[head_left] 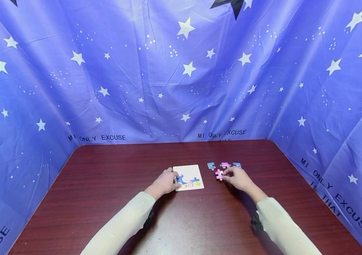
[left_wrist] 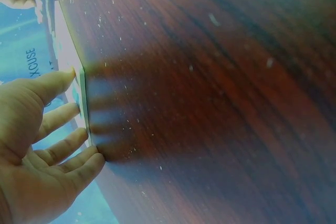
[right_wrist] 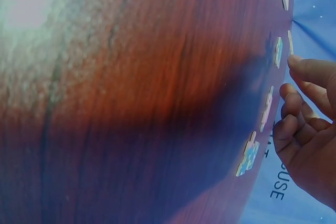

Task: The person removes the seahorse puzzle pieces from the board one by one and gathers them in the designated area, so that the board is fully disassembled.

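A square white puzzle board [head_left: 186, 171] lies on the table, with blue, pink and yellow-green pieces in its near part. My left hand [head_left: 166, 182] rests at the board's left edge, thumb and fairly straight fingers spread along it; the left wrist view shows the fingertips [left_wrist: 84, 135] right at the rim. To the right of the board, my right hand [head_left: 237, 178] pinches a pink puzzle piece [head_left: 219, 174] between thumb and fingers. In the right wrist view that piece [right_wrist: 290, 41] appears edge-on above the thumb, raised over the table.
Beyond the right hand lie three loose puzzle pieces: a blue-green one [head_left: 211, 165], a pink one [head_left: 225, 165] and a blue one [head_left: 237, 164]. The brown wooden table [head_left: 113, 177] is bordered by a blue star-printed curtain [head_left: 161, 78] behind and at both sides.
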Tool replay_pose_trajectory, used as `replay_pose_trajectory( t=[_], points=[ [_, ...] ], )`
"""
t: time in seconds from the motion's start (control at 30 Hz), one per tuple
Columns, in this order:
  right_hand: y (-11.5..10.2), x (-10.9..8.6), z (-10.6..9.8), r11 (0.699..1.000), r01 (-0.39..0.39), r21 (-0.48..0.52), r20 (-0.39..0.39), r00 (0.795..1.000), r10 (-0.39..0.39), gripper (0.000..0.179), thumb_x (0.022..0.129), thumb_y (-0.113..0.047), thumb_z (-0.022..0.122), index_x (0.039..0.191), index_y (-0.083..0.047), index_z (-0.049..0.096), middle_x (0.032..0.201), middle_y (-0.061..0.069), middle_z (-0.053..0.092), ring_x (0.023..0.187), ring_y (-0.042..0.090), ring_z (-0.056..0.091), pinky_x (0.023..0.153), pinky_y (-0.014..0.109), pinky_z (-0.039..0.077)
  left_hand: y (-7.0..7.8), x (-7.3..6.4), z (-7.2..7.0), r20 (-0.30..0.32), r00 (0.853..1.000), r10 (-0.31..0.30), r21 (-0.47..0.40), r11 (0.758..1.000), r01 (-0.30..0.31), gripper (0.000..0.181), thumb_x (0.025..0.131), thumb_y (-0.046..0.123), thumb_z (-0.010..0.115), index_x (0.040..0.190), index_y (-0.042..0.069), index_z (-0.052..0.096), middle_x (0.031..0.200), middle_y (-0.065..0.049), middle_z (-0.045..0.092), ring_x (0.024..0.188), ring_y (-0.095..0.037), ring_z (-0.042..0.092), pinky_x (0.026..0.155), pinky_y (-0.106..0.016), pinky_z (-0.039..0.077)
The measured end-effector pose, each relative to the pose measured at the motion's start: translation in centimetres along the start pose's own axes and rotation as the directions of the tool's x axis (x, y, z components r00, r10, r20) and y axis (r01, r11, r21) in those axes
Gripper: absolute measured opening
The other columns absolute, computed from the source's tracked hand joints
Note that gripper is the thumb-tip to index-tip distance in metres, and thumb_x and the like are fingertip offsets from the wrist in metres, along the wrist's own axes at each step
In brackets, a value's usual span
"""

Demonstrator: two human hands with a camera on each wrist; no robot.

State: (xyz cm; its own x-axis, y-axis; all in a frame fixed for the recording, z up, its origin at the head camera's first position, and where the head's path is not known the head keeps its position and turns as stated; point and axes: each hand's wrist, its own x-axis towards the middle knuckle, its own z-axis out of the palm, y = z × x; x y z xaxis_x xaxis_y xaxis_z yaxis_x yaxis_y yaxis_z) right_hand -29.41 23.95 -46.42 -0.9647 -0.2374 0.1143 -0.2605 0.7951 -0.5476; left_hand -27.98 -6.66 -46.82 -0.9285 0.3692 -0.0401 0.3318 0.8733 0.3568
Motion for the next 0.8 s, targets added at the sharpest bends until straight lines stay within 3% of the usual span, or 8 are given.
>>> replay_pose_trajectory(
  t=[0.6,0.8],
  points=[
    [1.1,-0.3,-0.2,0.999,-0.020,0.047,0.000,1.000,0.020,0.009,0.082,-0.009,0.067,0.086,-0.001,0.066,0.070,0.003,0.060,0.059,0.010,0.050,0.057,0.024,0.041,0.0,0.1,0.1,0.002,1.000,-0.001,0.005,1.000,0.001,0.036,0.084,0.033,0.069,0.110,0.008,0.065,0.107,-0.010,0.054,0.099,-0.024,0.053,0.090,-0.037,0.045],
    [1.3,-0.4,-0.3,0.999,-0.014,0.029,-0.004,1.000,0.014,0.008,0.082,-0.009,0.067,0.085,-0.001,0.066,0.070,0.003,0.060,0.062,0.010,0.050,0.059,0.024,0.041,0.1,0.0,-0.1,0.003,1.000,0.001,0.005,1.000,-0.001,0.036,0.084,0.032,0.069,0.110,0.008,0.065,0.107,-0.010,0.055,0.098,-0.024,0.052,0.090,-0.037,0.045]
  ],
)
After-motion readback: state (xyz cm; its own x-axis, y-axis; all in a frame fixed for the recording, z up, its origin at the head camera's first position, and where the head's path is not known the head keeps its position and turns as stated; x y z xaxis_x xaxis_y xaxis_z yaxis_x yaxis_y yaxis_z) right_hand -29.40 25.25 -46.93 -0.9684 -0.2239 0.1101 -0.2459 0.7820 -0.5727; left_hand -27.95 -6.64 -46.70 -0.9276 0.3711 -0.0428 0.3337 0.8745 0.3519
